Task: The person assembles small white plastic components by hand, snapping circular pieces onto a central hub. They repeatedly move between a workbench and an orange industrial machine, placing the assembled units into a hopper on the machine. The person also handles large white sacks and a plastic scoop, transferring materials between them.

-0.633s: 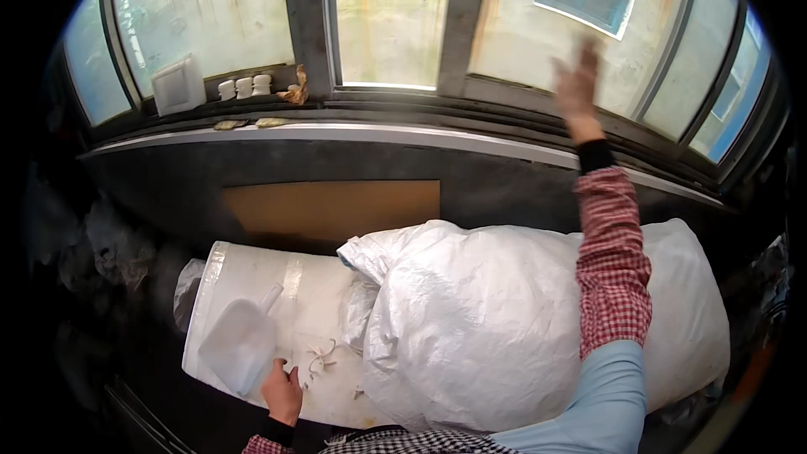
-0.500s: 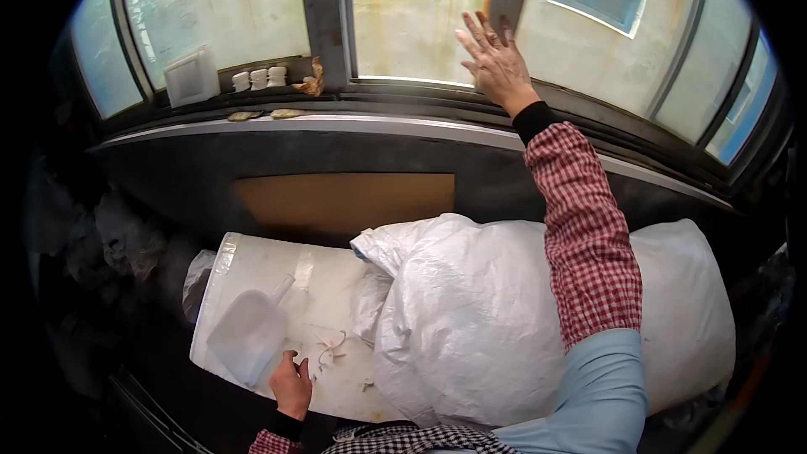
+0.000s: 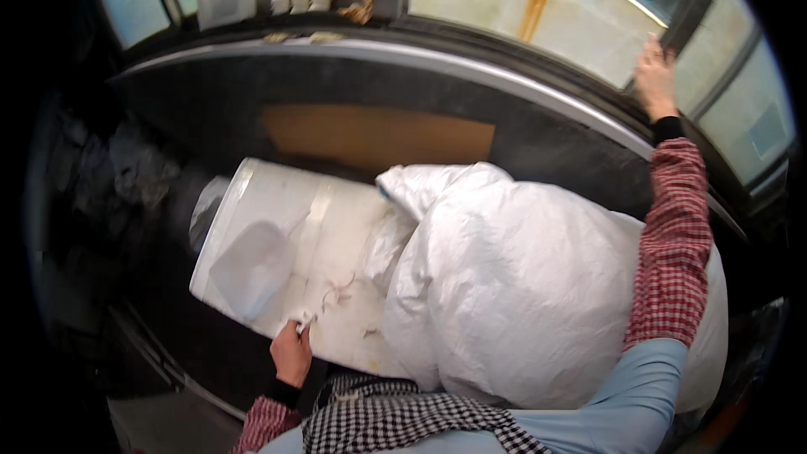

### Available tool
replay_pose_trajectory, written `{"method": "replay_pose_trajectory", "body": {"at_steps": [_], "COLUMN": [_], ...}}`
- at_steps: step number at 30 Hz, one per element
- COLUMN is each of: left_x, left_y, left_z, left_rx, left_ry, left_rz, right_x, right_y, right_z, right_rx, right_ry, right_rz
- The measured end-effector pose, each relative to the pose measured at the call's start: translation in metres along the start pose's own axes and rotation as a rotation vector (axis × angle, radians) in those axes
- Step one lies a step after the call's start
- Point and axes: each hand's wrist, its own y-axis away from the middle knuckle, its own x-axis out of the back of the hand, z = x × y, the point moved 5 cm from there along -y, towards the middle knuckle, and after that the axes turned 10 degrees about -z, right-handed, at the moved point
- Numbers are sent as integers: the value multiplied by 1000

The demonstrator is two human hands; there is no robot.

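My right hand [image 3: 656, 77] is stretched out far to the right, its fingers extended against the dark upright frame [image 3: 691, 13] of a sliding window. Down at the near left, my left hand [image 3: 291, 355] is closed, with a small whitish bit at its fingertips that is too small to name. It is just over the near edge of a white, flat-topped surface [image 3: 336, 227]. Beyond that hand lies a translucent plastic scoop [image 3: 250, 269]. Thin pale scraps [image 3: 339, 292] are scattered to its right. A bulky white sack [image 3: 521, 277] covers the right part of the surface.
On the window ledge stand a translucent square container [image 3: 227, 2], several small white pieces [image 3: 301, 2] and a dried brown leaf [image 3: 360, 5]. A brown board [image 3: 378, 139] leans on the dark wall beneath. Crumpled plastic [image 3: 139, 164] lies in shadow at left.
My right hand has moved right along with the window's upright frame, and the gap beside it has widened. The view has shifted. My left hand stays near the scoop, closed.
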Motion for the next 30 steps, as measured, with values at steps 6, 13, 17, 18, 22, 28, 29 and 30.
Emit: {"method": "replay_pose_trajectory", "body": {"at_steps": [6, 13, 17, 18, 22, 28, 29, 30], "left_x": [9, 2, -19, -27, -58, -104, -107, -88], "left_y": [7, 2, -18, -24, -77, -118, -121, -119], "left_z": [-9, -42, -40, -38, -20, -37, -36, -27], "left_rx": [57, 39, -83, -98, -251, -429, -479, -558], "left_ry": [-64, -134, -143, -84, -111, 16, 77, 122], "left_rz": [67, 4, -193, -202, -278, -315, -316, -249], "right_x": [-71, -195, -101, -27, 206, 366, 373, 370], "right_y": [7, 0, 3, 22, 178, 322, 340, 361], "right_z": [41, 106, 58, 19, -57, -136, -149, -170], "right_rx": [14, -9, 320, 399, 576, 802, 749, 659], "right_ry": [98, -110, -584, -645, -874, -1216, -1287, -1405], "right_rz": [-177, -124, 60, 67, -131, -380, -427, -572]}}
